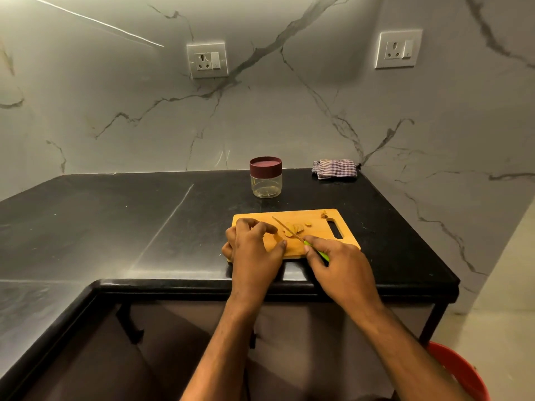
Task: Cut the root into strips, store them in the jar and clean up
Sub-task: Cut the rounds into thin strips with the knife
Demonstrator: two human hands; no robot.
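Your right hand (pixel 333 253) grips the green-handled knife (pixel 301 238); your left hand (pixel 254 241), fingers curled, holds root slices (pixel 292 228) on the cutting board (pixel 318 224). Farther: lidded jar (pixel 265 177), checked cloth (pixel 334 168) far right.

We saw the right hand (pixel 335 256) gripping a green-handled knife (pixel 295 234), its blade over root slices (pixel 292 228) on the board (pixel 318 224). The left hand (pixel 254 241) rested curled beside them. A lidded jar (pixel 265 177) and cloth (pixel 335 168) stood behind.

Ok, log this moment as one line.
right hand: grips green-handled knife | left hand: steadies root slices | wooden cutting board | maroon-lidded clear jar: closed
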